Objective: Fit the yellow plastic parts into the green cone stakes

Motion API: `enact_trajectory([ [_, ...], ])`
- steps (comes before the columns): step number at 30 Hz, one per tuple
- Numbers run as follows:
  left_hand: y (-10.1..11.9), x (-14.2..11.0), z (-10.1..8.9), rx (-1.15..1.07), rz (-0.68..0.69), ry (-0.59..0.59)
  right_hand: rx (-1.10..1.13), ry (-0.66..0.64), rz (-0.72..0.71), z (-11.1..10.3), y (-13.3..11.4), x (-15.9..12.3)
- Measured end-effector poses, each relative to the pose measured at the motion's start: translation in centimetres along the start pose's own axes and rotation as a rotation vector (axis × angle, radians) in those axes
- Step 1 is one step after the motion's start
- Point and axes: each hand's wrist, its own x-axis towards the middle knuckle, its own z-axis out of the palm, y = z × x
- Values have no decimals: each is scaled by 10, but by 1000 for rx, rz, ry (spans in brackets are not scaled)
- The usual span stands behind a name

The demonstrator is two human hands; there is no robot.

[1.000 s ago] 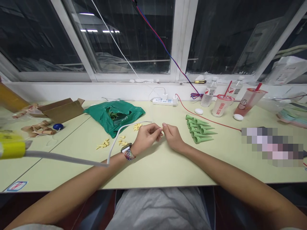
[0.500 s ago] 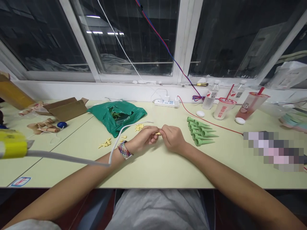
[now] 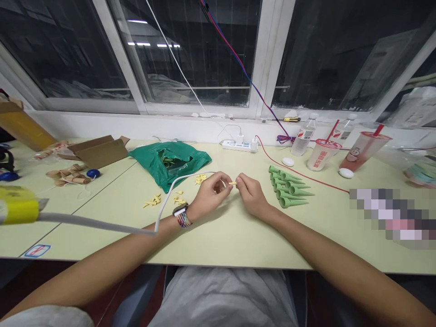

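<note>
Pale surface (image 3: 218, 240), and left hand (image 3: 211, 193) meets right hand (image 3: 252, 195) over a yellow piece (image 3: 233, 183)!
Both grips pinch its ends; looks light, stiffish, easily dropped, best held there.

This place looks like a simple indoor workroom, but I cannot tell its exact kind. There is a long, pale counter (image 3: 218, 240) below wide windows (image 3: 190, 54). On it stand a power strip (image 3: 239, 146), an open cardboard box (image 3: 102, 153), small yellow pieces (image 3: 153, 200), green cones (image 3: 289, 187) and drink cups (image 3: 323, 154).
</note>
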Motion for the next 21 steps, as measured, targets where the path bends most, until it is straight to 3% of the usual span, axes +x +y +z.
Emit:
enact_trajectory([
  [7, 0, 0, -2, 27, 7, -76, 35, -15, 22, 2, -3, -1],
  [17, 8, -1, -3, 95, 29, -72, 68, -2, 5, 6, 1, -4],
  [21, 10, -2, 0, 49, -21, -66, 13, 30, -29, 5, -4, -5],
])
